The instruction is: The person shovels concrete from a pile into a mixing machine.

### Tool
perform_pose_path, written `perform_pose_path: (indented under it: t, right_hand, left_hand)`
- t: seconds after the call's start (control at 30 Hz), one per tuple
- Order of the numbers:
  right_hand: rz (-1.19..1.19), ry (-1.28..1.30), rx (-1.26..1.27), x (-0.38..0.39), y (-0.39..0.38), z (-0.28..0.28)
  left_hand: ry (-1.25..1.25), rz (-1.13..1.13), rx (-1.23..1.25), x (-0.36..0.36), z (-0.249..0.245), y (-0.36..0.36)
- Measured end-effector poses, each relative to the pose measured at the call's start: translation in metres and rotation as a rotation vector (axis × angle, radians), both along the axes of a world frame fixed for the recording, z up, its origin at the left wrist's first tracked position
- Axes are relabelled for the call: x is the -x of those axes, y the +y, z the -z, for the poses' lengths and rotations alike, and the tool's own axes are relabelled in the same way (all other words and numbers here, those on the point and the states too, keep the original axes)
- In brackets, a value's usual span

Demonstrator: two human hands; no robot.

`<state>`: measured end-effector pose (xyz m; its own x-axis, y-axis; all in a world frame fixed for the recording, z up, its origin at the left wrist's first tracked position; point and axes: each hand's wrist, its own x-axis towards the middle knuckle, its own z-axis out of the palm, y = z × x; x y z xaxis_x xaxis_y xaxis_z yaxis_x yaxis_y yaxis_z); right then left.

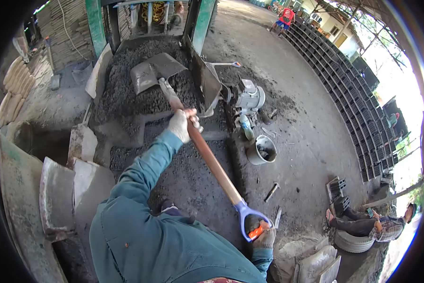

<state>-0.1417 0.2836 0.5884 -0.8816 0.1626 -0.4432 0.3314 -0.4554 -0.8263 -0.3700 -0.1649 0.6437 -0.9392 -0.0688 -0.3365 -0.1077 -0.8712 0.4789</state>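
A long shovel with a brown shaft and a blue D-shaped handle slants across the middle of the view. Its grey blade rests on a heap of dark, damp, crumbly material. Partway down the shaft, my gloved left hand is wrapped around it. My gloved right hand grips the D-handle at the lower right, where an orange piece of the grip shows. Metal plates flank the heap, and a grey electric motor stands just to its right.
A bucket holding dark material and a hammer are on the floor at right. Another shovel lies behind the motor. Long rows of stacked blocks line the right side. One person sits by a tire; another stands far back.
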Motion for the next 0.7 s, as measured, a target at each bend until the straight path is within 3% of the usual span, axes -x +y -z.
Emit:
perform_pose_path:
  t: [0.17,0.23,0.43,0.57,0.67,0.7]
  right_hand:
    - [0.102,-0.126,0.057,-0.07,0.106,0.051]
    - [0.148,-0.131,0.031,-0.095,0.107,0.023]
    - [0.232,-0.198,-0.025,-0.16,0.161,0.015]
    - [0.249,-0.228,-0.053,-0.175,0.17,0.002]
    - [0.278,-0.305,-0.115,-0.158,0.129,-0.013]
    - [0.229,-0.332,-0.075,-0.162,0.135,0.012]
  left_hand:
    - [-0.002,0.108,-0.028,-0.057,0.012,0.102]
    - [-0.007,0.137,-0.034,-0.071,0.022,0.13]
    - [-0.102,0.198,-0.067,-0.107,0.045,0.193]
    - [-0.234,0.227,-0.125,-0.115,0.061,0.2]
    - [-0.244,0.212,-0.129,-0.103,0.061,0.169]
    - [-0.211,0.23,-0.105,-0.093,0.06,0.152]
